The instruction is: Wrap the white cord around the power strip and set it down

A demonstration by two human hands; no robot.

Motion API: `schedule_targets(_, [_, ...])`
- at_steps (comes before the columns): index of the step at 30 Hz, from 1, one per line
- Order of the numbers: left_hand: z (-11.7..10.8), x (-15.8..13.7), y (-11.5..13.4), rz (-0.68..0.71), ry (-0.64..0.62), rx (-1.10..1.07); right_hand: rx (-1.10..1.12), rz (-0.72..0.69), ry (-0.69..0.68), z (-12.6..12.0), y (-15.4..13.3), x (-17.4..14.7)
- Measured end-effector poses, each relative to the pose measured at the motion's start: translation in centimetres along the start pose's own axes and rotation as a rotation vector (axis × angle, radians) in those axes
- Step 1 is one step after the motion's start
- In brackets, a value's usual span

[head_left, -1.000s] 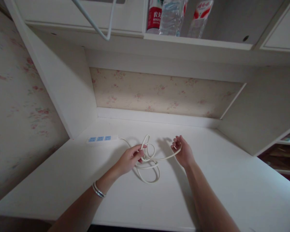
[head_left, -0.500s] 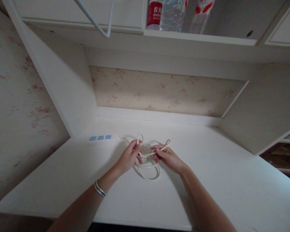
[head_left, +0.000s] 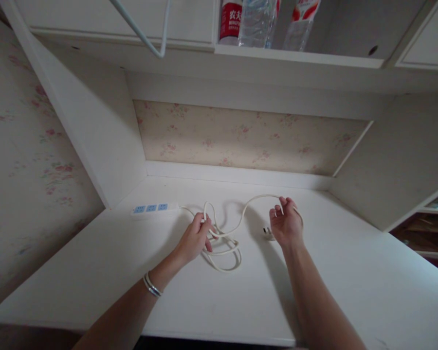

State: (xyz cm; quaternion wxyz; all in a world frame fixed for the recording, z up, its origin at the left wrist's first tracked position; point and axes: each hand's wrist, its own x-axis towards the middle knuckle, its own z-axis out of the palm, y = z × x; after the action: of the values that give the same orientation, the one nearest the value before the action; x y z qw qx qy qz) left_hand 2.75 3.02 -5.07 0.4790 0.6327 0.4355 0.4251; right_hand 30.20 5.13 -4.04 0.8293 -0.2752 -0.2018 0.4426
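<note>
A white power strip (head_left: 152, 208) with blue sockets lies at the left of the desk. Its white cord (head_left: 228, 252) runs to a loose tangle of loops near the middle. My left hand (head_left: 197, 236) pinches part of that bundle between thumb and fingers. Off to the right, my right hand (head_left: 287, 222) is raised with fingers curled round a stretch of the same cord, which arcs across from the bundle. A plug (head_left: 268, 234) with metal prongs shows just left of my right wrist, partly hidden by the hand.
White side panels and a floral wall stand around the desk (head_left: 204, 304). Overhead, a shelf (head_left: 299, 56) holds several plastic bottles (head_left: 255, 22). A pale bent rod (head_left: 142, 34) hangs at the upper left. The desk's front edge runs along the bottom.
My right hand has moved right and slightly up, drawing a length of cord out of the bundle. The plug has come into view. My left hand has barely moved.
</note>
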Motion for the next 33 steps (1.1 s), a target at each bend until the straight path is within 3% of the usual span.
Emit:
schedule_targets(3, [0.0, -0.1, 0.2, -0.010, -0.030, 0.042, 0.002, -0.059, 0.135, -1.5, -0.5, 1.3])
schedule_targets(6, [0.1, -0.3, 0.4, 0.019, -0.054, 0.147, -0.095, -0.083, 0.161, -2.2, -0.3, 1.6])
schedule_targets(13, [0.1, -1.3, 0.1, 0.427, -0.246, 0.600, -0.365, -0.159, 0.072, -1.3, 0.5, 1.3])
schedule_targets(18, [-0.5, -0.7, -0.4, 0.590, -0.253, 0.633, -0.490, -0.124, 0.164, -3.4, -1.2, 5.2])
schedule_targets(21, [-1.3, 0.0, -0.5, 0.569, -0.169, 0.572, -0.583, -0.059, 0.264, -5.2, -3.3, 8.0])
schedule_targets(24, [-2.4, 0.7, -0.5, 0.427, -0.035, 0.484, -0.666, -0.016, 0.314, -6.6, -5.9, 9.9])
schedule_targets(28, [-3.8, 1.5, -0.4, 0.177, 0.160, 0.187, -0.785, -0.016, 0.414, -8.2, -9.3, 11.5])
schedule_targets(31, [-4.0, 2.0, -0.1, 0.123, 0.303, -0.045, -0.891, -0.023, 0.507, -9.7, -11.2, 12.5])
schedule_targets(33, [-3.9, 2.4, 0.1, 0.089, 0.331, -0.218, -0.962, 0.019, 0.522, -10.7, -11.9, 12.9])
